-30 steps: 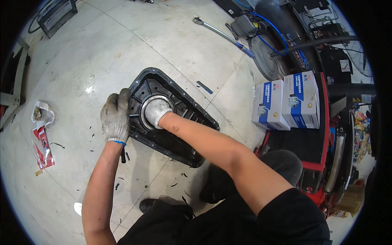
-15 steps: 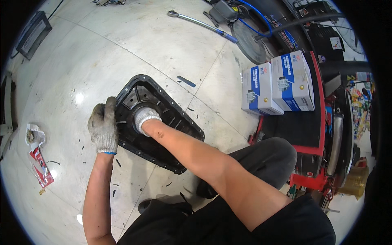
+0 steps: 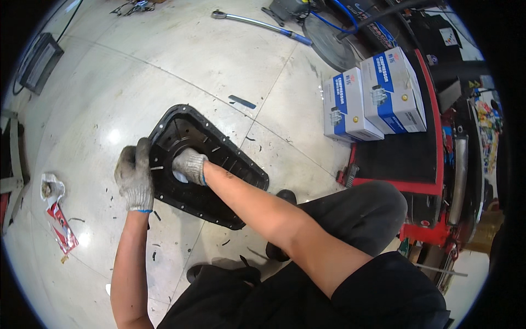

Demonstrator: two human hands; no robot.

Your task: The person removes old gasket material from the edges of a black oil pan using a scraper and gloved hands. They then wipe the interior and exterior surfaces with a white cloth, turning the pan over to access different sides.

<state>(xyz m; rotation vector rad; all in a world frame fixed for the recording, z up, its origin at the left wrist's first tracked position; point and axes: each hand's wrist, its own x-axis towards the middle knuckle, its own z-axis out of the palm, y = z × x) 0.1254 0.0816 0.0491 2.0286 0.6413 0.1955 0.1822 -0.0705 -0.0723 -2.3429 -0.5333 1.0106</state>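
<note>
A black flanged pan (image 3: 181,200), wide at the far end and tapering toward the right, is tilted over the floor in front of me. Small bolt holes line its rim, and ribs run across its inside. At its left edge, my gloved left hand (image 3: 134,175) grips the rim. My right hand (image 3: 189,165), also in a grey knitted glove, reaches into the round hollow in the wide part. Its fingertips are hidden there. A pale patch (image 3: 180,176) shows below that glove; I cannot tell whether it is cloth or floor.
Black scraps and a dark flat strip (image 3: 241,102) lie on the tiled floor (image 3: 115,82). A long ratchet wrench (image 3: 263,26) lies farther off. Two white-and-blue boxes (image 3: 350,104) stand on a red-edged black cart (image 3: 397,164) at right. A red-and-white packet (image 3: 64,230) is at left.
My right hand has drawn back slightly from the hollow, showing more of the glove. My left hand keeps its hold on the rim. The view has shifted a little.
</note>
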